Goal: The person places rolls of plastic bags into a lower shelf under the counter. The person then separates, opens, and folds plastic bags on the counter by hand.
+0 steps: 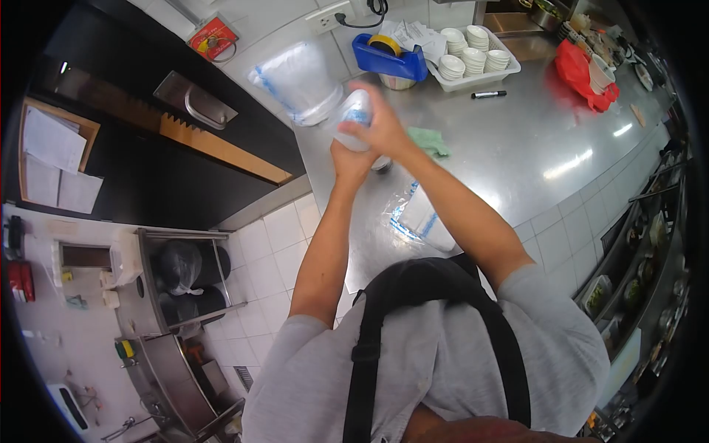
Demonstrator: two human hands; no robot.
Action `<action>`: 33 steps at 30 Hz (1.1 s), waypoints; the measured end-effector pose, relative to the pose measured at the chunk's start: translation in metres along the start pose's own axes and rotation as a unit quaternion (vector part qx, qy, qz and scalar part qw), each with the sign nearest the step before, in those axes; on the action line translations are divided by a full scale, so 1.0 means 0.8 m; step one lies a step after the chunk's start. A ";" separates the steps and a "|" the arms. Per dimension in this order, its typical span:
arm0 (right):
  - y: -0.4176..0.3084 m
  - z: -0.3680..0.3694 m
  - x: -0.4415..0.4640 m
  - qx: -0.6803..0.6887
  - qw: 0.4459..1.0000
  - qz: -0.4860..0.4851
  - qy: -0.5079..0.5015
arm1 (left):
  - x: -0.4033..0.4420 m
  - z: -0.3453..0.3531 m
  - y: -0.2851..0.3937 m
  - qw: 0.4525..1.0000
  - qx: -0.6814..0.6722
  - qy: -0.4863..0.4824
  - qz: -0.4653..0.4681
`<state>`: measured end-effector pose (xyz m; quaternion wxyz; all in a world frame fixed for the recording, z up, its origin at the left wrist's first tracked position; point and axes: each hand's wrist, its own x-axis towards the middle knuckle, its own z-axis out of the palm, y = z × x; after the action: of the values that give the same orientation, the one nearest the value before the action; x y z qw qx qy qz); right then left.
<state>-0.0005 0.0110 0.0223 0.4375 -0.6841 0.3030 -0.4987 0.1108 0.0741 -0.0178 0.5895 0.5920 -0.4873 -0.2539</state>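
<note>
Both hands are closed around a white, rounded package with blue print (pixel 354 112), held above the back left of the steel table. My right hand (pixel 382 127) wraps its side and top, slightly blurred. My left hand (pixel 353 159) grips it from below. Its exact kind is unclear. Just behind stands a larger clear plastic bag with blue print (pixel 299 85), filled with something white. A green cloth (pixel 428 142) lies right of my hands. Nearer my body, a clear plastic packet with blue edges (pixel 413 218) lies flat, partly behind my right forearm.
On the steel table (pixel 509 166) stand a blue tape dispenser (pixel 388 59) and a white basket (pixel 484 80) with stacked small white dishes. A black marker (pixel 488 94) and a red plastic bag (pixel 580 77) lie farther right. A dark door (pixel 148 148) is at left.
</note>
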 end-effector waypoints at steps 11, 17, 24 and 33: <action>0.139 -0.110 -0.115 -0.530 0.847 0.040 -0.031 | 0.016 -0.004 -0.032 0.996 0.055 -0.062 0.023; 0.199 -0.134 -0.111 -0.543 0.813 0.143 -0.155 | 0.035 -0.012 -0.013 0.985 -0.009 -0.173 0.006; 0.144 -0.152 -0.150 -0.508 0.861 0.010 -0.031 | 0.034 -0.017 -0.015 0.978 -0.036 -0.205 0.000; 0.056 -0.145 -0.321 -0.365 0.909 0.127 -0.155 | 0.003 0.032 -0.032 0.988 -0.044 -0.147 -0.002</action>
<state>-0.1910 0.1758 -0.1113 0.2582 -0.8204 0.4768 -0.1812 0.0967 0.0563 -0.0454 0.5366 0.5224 -0.5558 -0.3610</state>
